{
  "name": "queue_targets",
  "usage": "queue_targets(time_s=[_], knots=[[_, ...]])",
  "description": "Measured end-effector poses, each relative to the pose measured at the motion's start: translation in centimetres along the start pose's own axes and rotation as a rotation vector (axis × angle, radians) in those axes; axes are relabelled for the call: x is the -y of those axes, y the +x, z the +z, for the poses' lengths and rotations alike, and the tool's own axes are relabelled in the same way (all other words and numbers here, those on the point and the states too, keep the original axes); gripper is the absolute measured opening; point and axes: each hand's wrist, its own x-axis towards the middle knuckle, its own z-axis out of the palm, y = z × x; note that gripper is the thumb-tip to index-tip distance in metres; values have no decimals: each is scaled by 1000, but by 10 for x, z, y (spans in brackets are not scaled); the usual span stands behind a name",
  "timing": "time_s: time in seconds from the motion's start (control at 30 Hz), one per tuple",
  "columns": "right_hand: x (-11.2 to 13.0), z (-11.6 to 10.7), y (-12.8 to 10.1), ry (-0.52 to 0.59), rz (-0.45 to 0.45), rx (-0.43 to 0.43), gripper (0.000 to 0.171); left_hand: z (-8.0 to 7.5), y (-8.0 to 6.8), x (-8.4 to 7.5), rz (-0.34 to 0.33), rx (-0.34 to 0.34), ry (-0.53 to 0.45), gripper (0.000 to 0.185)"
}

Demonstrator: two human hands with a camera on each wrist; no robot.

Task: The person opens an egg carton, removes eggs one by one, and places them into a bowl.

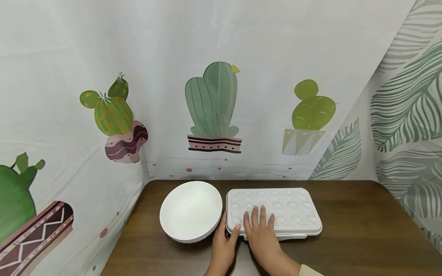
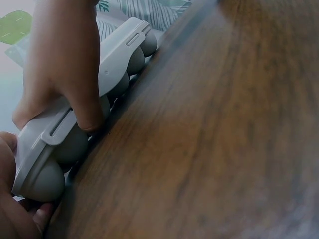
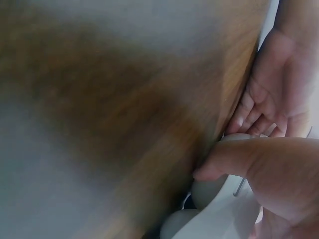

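A white lidded egg box with rows of round domes lies on the table. My left hand holds its front left corner, thumb up at the lid edge; its fingertips show low at that end in the left wrist view. My right hand grips the front edge, fingers spread over the lid and thumb down against the rounded cups. A long clip runs along the front side beside that thumb. Whether the box holds anything is hidden by the lid.
A white round bowl stands just left of the egg box, near my left hand, and nothing shows in it. Brown wooden table extends to the right. A cactus-printed cloth hangs behind the back edge.
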Motion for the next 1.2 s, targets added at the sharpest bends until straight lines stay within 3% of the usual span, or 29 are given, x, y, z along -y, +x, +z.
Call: queue_targets(time_s=[0.27,0.6,0.9,1.2], knots=[[-11,4,-7,34,-48,19,67,0,-1,0,-15,19,18,77],[-27,9,-18,207,-25,5,79,1,-4,0,3,2,51,74],[-41,13,-25,217,9,-66,85,1,-4,-1,19,-19,76,73],[-54,19,-32,200,23,-43,90,0,-4,-2,24,-31,86,73]])
